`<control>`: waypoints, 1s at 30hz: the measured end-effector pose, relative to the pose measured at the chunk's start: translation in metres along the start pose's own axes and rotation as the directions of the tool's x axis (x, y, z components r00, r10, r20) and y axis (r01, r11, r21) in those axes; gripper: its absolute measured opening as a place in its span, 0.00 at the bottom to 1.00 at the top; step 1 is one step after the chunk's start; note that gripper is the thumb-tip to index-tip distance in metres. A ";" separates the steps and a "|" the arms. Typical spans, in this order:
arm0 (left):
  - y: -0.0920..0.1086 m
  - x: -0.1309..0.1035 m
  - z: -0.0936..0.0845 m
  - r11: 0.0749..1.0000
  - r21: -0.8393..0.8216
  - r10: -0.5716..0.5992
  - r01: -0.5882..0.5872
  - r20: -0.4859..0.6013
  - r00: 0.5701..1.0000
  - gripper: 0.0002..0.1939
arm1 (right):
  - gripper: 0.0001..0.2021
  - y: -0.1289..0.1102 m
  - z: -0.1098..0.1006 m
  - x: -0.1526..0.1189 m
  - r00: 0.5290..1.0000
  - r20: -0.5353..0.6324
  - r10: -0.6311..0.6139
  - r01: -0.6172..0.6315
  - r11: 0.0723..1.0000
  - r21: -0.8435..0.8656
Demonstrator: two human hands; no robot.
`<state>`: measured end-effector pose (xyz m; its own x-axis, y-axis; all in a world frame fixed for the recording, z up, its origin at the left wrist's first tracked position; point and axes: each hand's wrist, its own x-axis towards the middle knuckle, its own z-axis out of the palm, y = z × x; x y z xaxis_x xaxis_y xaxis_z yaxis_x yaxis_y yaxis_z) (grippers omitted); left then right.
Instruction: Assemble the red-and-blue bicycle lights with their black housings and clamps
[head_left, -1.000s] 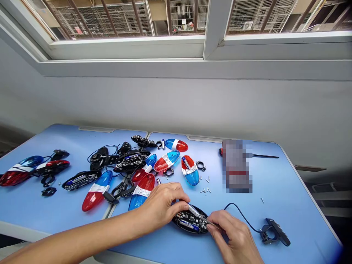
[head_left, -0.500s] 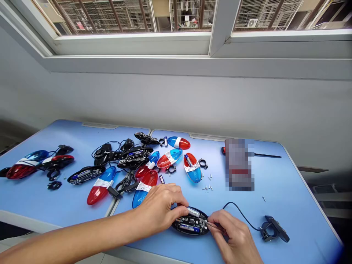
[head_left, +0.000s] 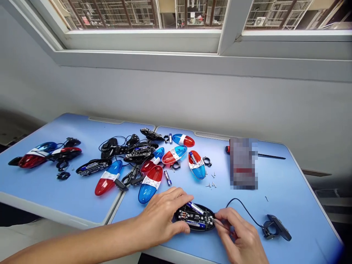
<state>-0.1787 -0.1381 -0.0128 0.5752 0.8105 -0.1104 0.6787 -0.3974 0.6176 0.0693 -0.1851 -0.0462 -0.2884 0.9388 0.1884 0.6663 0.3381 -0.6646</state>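
Note:
An oval black housing (head_left: 195, 217) with a circuit board and two batteries lies on the blue table near its front edge. My left hand (head_left: 172, 212) holds the left end of this housing, index finger at the upper battery (head_left: 195, 208) and thumb at the lower edge. At its right end, my right hand (head_left: 237, 231) pinches a thin metal tool (head_left: 219, 222), whose tip meets the board's right end. The tool's rear is hidden in the palm. A black cable (head_left: 244, 209) runs from behind the right hand to a clamp-mounted switch (head_left: 276, 227).
Red-and-blue covers (head_left: 150, 184), black housings (head_left: 93, 167) and tangled cables fill the left and middle. A loose battery (head_left: 167, 178) and several screws (head_left: 211, 184) lie beyond my hands. A blurred grey object (head_left: 244, 163) lies over a black rod (head_left: 271, 156) at the back right.
My left thumb has moved off the upper battery to the housing's lower edge. The upper battery shows more fully. The view has shifted slightly.

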 end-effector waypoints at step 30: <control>-0.005 -0.006 0.037 0.996 -0.036 0.074 -0.085 -0.238 0.968 0.30 | 0.10 -0.034 -0.016 0.078 0.882 0.430 -0.194 0.343 0.889 -0.303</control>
<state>-0.1687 -0.1571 -0.0433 0.4983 0.8581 0.1241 0.6105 -0.4489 0.6525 0.0353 -0.1225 0.0024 -0.6793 0.7337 -0.0160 0.7017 0.6430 -0.3070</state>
